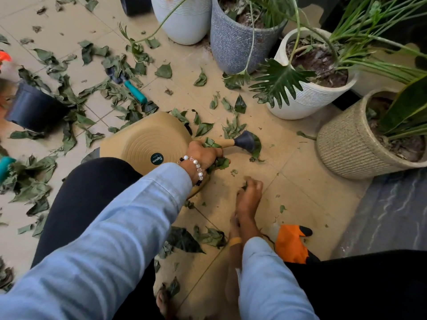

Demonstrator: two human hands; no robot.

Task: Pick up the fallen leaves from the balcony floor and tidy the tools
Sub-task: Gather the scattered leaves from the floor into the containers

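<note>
Soft, even daylight w/ no hard shadows or glare on the matte beige tiled floor, only faint contact shading under the ribbed white round planter and the woven beige pot; light source prob. upper left, though hard to tell. Wide-angle bend is obvious, grout lines curve and the pots lean outward twd the edges. Centre fairly sharp, but the right hand is motion-smeared, the light-blue sleeves are soft up close, and the left edge by the black plastic pot is blurry, w/ compression mush in the leaf litter.
</note>
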